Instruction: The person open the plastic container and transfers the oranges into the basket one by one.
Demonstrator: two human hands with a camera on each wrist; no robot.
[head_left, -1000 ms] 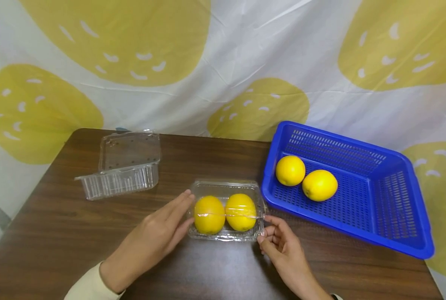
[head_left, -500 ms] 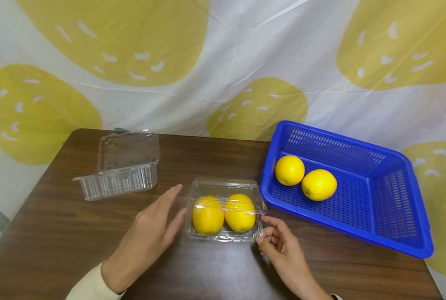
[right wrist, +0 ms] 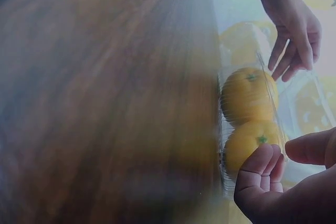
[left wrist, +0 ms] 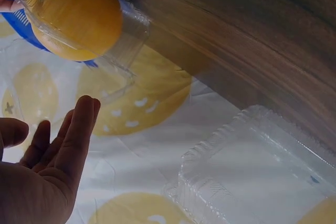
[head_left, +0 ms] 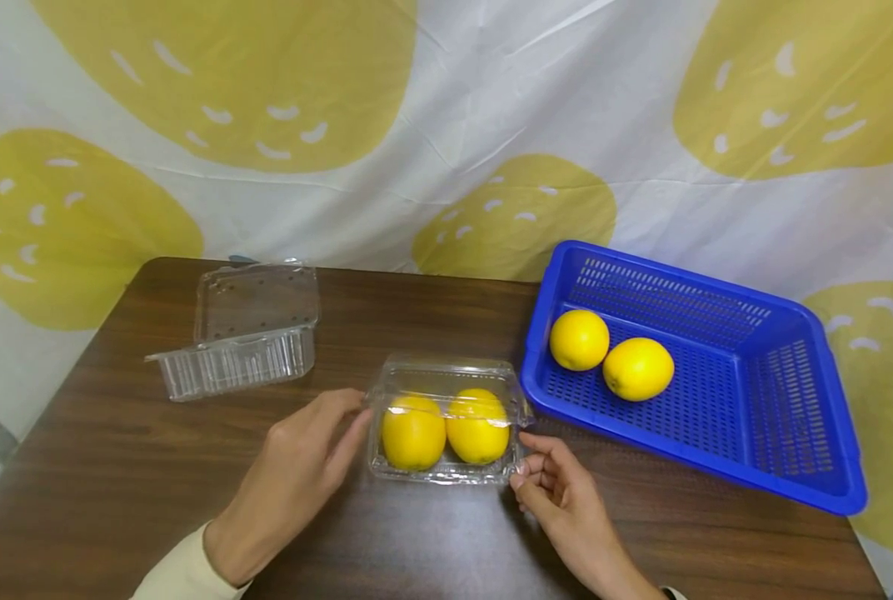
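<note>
- Wears a pale sleeve (head_left: 186,572) on the left arm, low down at 7 o'clock.
- Holds a clear box (head_left: 446,479) by its corner at 4 o'clock with the right hand (head_left: 566,493), pinching with the thumb and bent fingers.
- Reaches from 8 o'clock with the left hand (head_left: 289,467), fingers nearly straight, thumb apart from them, tips right by the box's 9 o'clock side. Cannot tell about touching there.
- Has the clear box on a brown table (head_left: 416,554), a little to 6 o'clock of the middle.
- Has one yellow fruit (head_left: 413,435) and a second yellow fruit (head_left: 478,428) inside, side by side, under a see-through lid (head_left: 446,379). Cannot tell about any click at its edge.
- Has a blue basket (head_left: 709,375) just beside the box, at 2 o'clock.
- Has a third yellow fruit (head_left: 638,369) and a fourth yellow fruit (head_left: 579,340) in there, near the 9 o'clock wall.
- Has another clear box (head_left: 240,364) well apart at 10 o'clock, lid up.
- Has white cloth (head_left: 484,92) with big yellow shapes hanging at 12 o'clock.
</note>
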